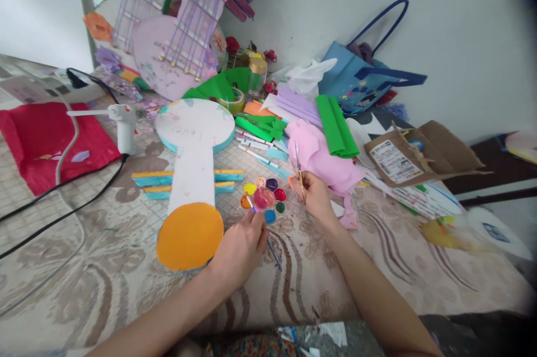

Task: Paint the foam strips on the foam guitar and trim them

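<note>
My left hand (245,239) is closed around a thin paintbrush (274,255) with a blue handle. The brush tip reaches the flower-shaped paint palette (264,198), between its orange and pink wells. To the right of the palette, my right hand (318,196) grips a slim pair of scissors (298,164), blades pointing away from me. A small orange bit (291,181) shows beside those fingers; I cannot tell what it is. Left of the palette lies a white guitar-like cutout (193,172) with a round orange end (190,236) and blue-edged sticks (229,175) across it.
A white glue gun (126,127) with trailing cables and red paper (54,144) are at the left. Markers (258,147), pink paper (319,155) and green paper (337,125) lie beyond the palette. Farther right are a cardboard box (406,153) and a blue bag (352,77).
</note>
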Tool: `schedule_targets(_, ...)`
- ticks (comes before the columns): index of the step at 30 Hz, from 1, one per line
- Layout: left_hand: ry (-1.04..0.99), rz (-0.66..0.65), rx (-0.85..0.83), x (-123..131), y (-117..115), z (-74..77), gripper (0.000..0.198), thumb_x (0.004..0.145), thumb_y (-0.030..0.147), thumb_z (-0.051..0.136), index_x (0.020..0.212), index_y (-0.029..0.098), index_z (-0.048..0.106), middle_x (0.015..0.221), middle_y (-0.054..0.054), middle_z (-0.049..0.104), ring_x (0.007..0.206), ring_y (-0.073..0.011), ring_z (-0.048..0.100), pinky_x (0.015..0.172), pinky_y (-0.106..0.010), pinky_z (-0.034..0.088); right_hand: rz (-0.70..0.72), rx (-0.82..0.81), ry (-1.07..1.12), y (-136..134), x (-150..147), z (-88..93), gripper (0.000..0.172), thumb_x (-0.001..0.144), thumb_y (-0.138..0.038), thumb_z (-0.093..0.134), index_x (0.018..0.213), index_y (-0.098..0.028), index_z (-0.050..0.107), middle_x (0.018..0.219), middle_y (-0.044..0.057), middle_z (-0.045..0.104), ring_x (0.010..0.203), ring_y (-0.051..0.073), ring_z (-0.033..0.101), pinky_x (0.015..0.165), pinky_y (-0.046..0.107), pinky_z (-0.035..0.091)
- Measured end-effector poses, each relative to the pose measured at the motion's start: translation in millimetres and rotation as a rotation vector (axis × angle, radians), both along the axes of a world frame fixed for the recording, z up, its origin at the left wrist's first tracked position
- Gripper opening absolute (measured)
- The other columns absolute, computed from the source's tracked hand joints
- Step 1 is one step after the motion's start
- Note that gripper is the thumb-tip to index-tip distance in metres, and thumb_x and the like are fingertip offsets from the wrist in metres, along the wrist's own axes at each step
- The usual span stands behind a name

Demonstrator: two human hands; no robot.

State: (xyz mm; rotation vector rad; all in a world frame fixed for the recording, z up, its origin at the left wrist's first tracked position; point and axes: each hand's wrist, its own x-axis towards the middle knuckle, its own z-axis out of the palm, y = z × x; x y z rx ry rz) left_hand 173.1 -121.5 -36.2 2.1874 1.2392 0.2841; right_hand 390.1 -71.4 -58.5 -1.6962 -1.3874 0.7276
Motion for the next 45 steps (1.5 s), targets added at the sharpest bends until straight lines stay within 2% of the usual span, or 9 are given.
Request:
schedule_targets(4,0.044,-0.012,0.017,2,-2,0.2,0.004,0.09,0.02,0.047,0.093,0.019,0.05,0.093,-0.006,0.064,0.08,-0.021,0.065,0.067,-0.03,0.047,0.0,0.003,0.046,-3,2,0.8,0.029,0.079,-0.047,0.059,0.079,-0.018,0.06,0.071,0.003,0.068,0.048,0.011,0.046,0.047,0.025,0.035)
schedule_targets(7,0.101,-0.026,0.031,4,-3,0.8,0.01,0.091,0.023,0.048,0.098,0.018,0.051,0.096,-0.007,0.065,0.082,-0.0223,0.066,0.066,-0.031,0.049,0.006,0.0,0.057,-5,2,1.1,0.028,0.079,-0.046,0.059,0.079,-0.019,0.06,0.07,0.002,0.067,0.047,0.011,0.043,0.046,0.025,0.033)
schedule_targets(17,0.154,-0.093,0.056,6,-5,6.4,0.019,0.093,0.02,0.041,0.105,0.018,0.055,0.099,-0.008,0.062,0.085,-0.0245,0.066,0.068,-0.035,0.053,-0.008,-0.013,0.085,-8,0,0.9,0.027,0.079,-0.044,0.061,0.079,-0.018,0.06,0.064,0.0,0.063,0.044,0.009,0.038,0.044,0.024,0.03)
schedule_targets(23,0.141,-0.11,0.061,4,-7,7.4,0.018,0.094,0.021,0.041,0.1,0.018,0.058,0.102,-0.008,0.061,0.089,-0.0234,0.064,0.075,-0.036,0.054,-0.007,-0.028,0.095,-9,-1,3.3,0.024,0.078,-0.042,0.06,0.078,-0.018,0.059,0.062,0.0,0.063,0.044,0.01,0.039,0.043,0.024,0.029)
schedule_targets(32,0.132,-0.152,0.082,-5,-17,5.3,0.015,0.093,0.017,0.042,0.092,0.019,0.057,0.097,-0.007,0.062,0.088,-0.0232,0.062,0.073,-0.037,0.054,-0.004,-0.022,0.071,-11,-1,-0.8,0.021,0.079,-0.04,0.059,0.081,-0.019,0.06,0.072,0.003,0.069,0.045,0.01,0.042,0.044,0.024,0.032)
schedule_targets(45,0.108,-0.208,0.059,-3,-19,8.2,0.015,0.09,0.012,0.045,0.097,0.019,0.056,0.101,-0.007,0.062,0.093,-0.0242,0.06,0.075,-0.039,0.054,-0.014,-0.028,0.067,-11,-2,-0.3,0.025,0.079,-0.043,0.059,0.081,-0.019,0.06,0.071,0.003,0.068,0.043,0.01,0.041,0.043,0.024,0.033)
